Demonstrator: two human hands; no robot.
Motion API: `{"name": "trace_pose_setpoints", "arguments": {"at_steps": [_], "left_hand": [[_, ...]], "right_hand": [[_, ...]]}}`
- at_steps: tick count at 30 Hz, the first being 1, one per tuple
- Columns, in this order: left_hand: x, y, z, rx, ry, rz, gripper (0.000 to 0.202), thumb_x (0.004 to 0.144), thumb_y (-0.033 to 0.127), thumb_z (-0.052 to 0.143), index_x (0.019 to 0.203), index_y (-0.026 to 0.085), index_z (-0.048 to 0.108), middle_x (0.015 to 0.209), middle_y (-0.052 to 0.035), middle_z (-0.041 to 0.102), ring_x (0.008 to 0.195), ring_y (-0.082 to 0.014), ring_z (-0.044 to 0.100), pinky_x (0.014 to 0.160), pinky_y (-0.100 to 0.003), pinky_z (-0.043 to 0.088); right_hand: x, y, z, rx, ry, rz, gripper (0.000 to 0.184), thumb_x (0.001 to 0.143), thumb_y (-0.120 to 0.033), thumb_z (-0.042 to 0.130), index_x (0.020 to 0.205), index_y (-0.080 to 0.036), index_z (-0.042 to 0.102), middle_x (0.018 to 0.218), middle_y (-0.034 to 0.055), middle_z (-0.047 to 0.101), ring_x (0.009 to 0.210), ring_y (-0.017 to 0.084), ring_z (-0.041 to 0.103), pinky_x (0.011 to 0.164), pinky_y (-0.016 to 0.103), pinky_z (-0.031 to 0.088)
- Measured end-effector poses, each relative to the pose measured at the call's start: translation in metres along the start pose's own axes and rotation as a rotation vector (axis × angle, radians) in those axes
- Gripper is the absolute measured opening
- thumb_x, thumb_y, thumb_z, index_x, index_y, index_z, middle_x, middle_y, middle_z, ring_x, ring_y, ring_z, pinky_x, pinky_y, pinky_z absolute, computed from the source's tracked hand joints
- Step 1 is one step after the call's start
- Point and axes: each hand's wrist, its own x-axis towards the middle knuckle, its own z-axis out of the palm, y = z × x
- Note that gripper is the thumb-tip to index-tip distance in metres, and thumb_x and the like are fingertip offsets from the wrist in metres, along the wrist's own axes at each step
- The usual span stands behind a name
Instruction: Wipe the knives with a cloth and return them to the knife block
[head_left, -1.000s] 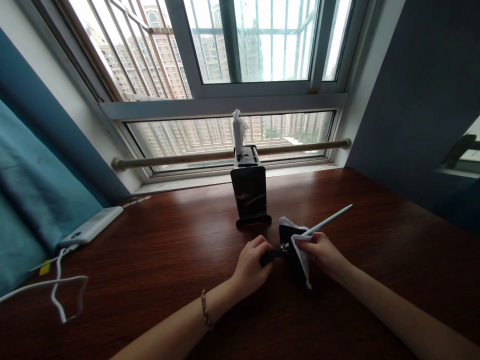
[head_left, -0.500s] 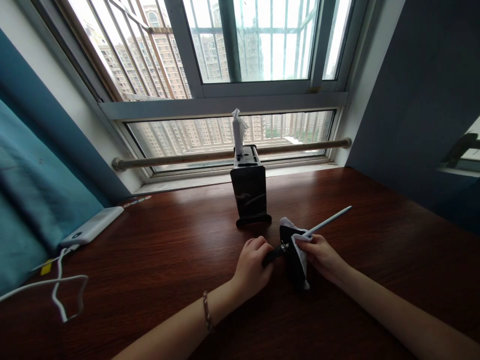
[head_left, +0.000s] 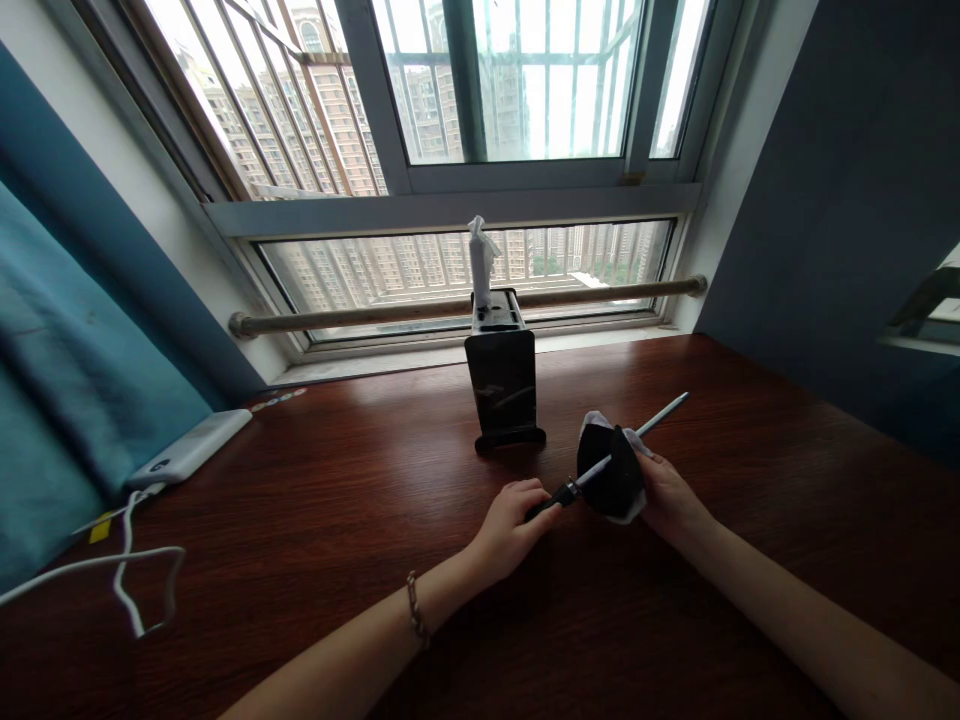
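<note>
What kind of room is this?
Probably a room high up in a flat: a teal fabric curtain, a wide grey-framed glass window with tall tan buildings outside, and a reddish-brown wood-grain table.

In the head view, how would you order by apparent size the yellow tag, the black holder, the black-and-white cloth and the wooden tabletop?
Wooden tabletop
Black holder
Black-and-white cloth
Yellow tag
</note>
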Motion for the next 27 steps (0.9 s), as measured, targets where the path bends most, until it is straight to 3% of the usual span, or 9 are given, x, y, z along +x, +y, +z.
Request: {"name": "trace_pose_setpoints", "arguments": {"at_steps": [8, 13, 17, 27], "left_hand": [[0.000, -0.001, 0.001, 0.007, 0.027, -0.028, 0.031, 0.087, 0.036, 0.048, 0.069, 0.014, 0.060, 0.072, -0.0025, 0.050, 0.069, -0.0137, 0.047, 0.062, -0.025, 0.035], [-0.002, -0.002, 0.004, 0.061, 0.045, 0.020, 0.024, 0.084, 0.033, 0.051, 0.071, 0.015, 0.060, 0.075, -0.0031, 0.052, 0.072, -0.0145, 0.048, 0.066, -0.026, 0.037], [-0.003, -0.001, 0.004, 0.078, 0.055, 0.045, 0.022, 0.084, 0.032, 0.052, 0.073, 0.014, 0.060, 0.076, -0.0035, 0.052, 0.072, -0.0146, 0.049, 0.067, -0.026, 0.037], [-0.001, -0.002, 0.004, 0.027, 0.083, 0.013, 0.027, 0.086, 0.034, 0.049, 0.071, 0.014, 0.057, 0.073, -0.0018, 0.049, 0.068, -0.0126, 0.047, 0.061, -0.025, 0.034]], "right_hand": [[0.001, 0.004, -0.004, -0.114, -0.034, 0.010, 0.030, 0.059, -0.030, 0.082, 0.082, -0.017, 0.067, 0.075, 0.0020, 0.066, 0.065, 0.014, 0.060, 0.063, 0.023, 0.050], [-0.004, 0.012, -0.003, -0.221, -0.196, 0.120, 0.025, 0.061, -0.024, 0.082, 0.080, -0.013, 0.069, 0.076, 0.0048, 0.067, 0.069, 0.013, 0.061, 0.066, 0.020, 0.049], [-0.006, 0.014, -0.002, -0.294, -0.242, 0.097, 0.024, 0.061, -0.022, 0.081, 0.079, -0.011, 0.069, 0.077, 0.0054, 0.067, 0.070, 0.013, 0.061, 0.067, 0.020, 0.048], [0.007, -0.012, -0.006, -0.203, 0.022, -0.094, 0.031, 0.052, -0.025, 0.085, 0.077, -0.014, 0.069, 0.074, 0.0034, 0.066, 0.061, 0.013, 0.059, 0.057, 0.020, 0.047]]}}
